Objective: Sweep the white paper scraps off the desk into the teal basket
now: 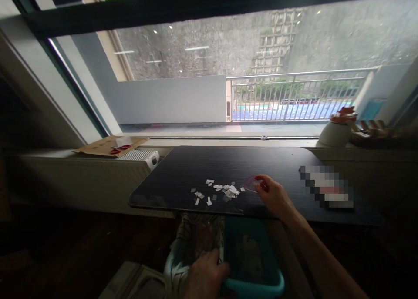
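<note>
On the right of the dark table [261, 159], my right hand [273, 196] pinches the edge of a thin, pink, see-through protractor-like piece [251, 183] with a curved outline. Just left of it lies a loose pile of small white paper pieces [230, 191], with several more scattered further left. Below the table's front edge, my left hand [206, 273] is in dim light with its fingers curled between a bin with a striped lining [183, 246] and a teal bin [277, 286]. What the left fingers hold, if anything, is hidden.
A blurred-out flat object [326, 188] lies at the table's right. On the sill to the left are a brown paper envelope [94, 147] and red-handled scissors [116, 151], beside a white radiator [139, 155]. A white pot [335, 133] stands at the right by the window.
</note>
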The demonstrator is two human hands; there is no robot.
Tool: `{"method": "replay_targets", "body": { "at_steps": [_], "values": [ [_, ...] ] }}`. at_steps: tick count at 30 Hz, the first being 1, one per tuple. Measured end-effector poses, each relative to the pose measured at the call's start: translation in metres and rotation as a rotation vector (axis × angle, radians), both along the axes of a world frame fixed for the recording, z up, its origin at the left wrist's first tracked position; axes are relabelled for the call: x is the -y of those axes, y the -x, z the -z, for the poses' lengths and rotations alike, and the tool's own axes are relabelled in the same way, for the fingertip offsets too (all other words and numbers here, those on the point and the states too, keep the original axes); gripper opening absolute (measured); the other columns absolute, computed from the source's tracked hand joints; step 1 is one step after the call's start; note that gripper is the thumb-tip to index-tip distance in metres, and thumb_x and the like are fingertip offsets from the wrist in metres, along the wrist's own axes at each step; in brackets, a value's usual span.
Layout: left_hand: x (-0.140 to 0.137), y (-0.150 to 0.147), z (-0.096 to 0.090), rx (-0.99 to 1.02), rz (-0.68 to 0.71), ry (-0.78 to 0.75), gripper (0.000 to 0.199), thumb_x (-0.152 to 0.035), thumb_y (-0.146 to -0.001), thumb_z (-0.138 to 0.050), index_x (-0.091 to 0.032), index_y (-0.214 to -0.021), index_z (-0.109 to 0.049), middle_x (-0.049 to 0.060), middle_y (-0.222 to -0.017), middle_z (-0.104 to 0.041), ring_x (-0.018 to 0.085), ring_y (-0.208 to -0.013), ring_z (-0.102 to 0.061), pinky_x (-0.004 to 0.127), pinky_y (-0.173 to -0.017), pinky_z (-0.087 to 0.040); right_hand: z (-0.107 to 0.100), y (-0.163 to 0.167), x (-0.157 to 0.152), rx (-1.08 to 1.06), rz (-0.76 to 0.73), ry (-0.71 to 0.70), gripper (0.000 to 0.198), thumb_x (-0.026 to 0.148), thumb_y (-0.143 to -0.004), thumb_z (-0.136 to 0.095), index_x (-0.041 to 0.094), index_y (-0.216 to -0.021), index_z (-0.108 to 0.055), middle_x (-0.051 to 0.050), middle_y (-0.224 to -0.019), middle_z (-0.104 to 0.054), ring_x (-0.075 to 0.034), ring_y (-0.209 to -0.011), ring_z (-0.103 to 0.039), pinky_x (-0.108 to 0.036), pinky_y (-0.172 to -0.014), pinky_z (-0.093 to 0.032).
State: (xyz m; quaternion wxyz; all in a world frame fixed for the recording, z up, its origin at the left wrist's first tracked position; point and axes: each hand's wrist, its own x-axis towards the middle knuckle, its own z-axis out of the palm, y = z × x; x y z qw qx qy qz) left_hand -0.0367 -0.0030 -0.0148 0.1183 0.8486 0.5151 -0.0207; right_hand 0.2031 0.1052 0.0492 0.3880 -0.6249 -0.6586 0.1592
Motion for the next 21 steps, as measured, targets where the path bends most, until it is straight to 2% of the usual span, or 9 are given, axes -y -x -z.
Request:
{"method": "replay_targets", "body": {
  "at_steps": [6, 13, 16, 21],
  "values": [
    [0.001, -0.002, -0.003, 0.006, -0.013, 0.01, 0.031, -0.036, -0.061, -0.082, -0.024, -0.085, -0.067, 0.004, -0.097, -0.058, 0.025, -0.087, -0.056, 0.032, -0.074, -0.042, 0.006, 0.008, -0.006, -0.059, -0.112, 0.001, 0.035, 0.039, -0.085, -0.048, 0.018, -0.109, -0.061, -0.001, -0.074, -0.063, -0.014, -0.064, -0.058, -0.026, -0.059, -0.046],
    [-0.004, 0.003, -0.002, -0.001, 0.012, 0.099, 0.03, -0.041, -0.066, -0.077, -0.024, -0.089, -0.067, 0.005, -0.102, -0.058, 0.026, -0.093, -0.056, 0.033, -0.075, -0.042, 0.002, 0.0, -0.003, -0.03, -0.052, -0.007, 0.037, 0.037, -0.085, -0.047, 0.016, -0.111, -0.061, -0.003, -0.074, -0.063, -0.016, -0.065, -0.058, -0.028, -0.06, -0.045],
    [-0.006, 0.002, -0.001, -0.011, 0.01, 0.11, 0.033, -0.042, -0.066, -0.076, -0.025, -0.092, -0.066, 0.006, -0.105, -0.058, 0.027, -0.095, -0.055, 0.035, -0.077, -0.042, 0.001, 0.0, -0.002, -0.015, -0.069, -0.005, 0.035, 0.036, -0.084, -0.047, 0.017, -0.11, -0.062, -0.002, -0.072, -0.063, -0.015, -0.063, -0.058, -0.026, -0.058, -0.044],
    [-0.006, 0.003, 0.001, -0.019, -0.001, 0.112, 0.032, -0.043, -0.066, -0.076, -0.025, -0.091, -0.067, 0.006, -0.104, -0.058, 0.027, -0.094, -0.055, 0.035, -0.077, -0.042, -0.002, -0.004, 0.003, 0.031, -0.015, -0.018, 0.036, 0.034, -0.084, -0.045, 0.016, -0.111, -0.061, -0.004, -0.075, -0.064, -0.016, -0.065, -0.058, -0.027, -0.059, -0.044]
  ]
}}
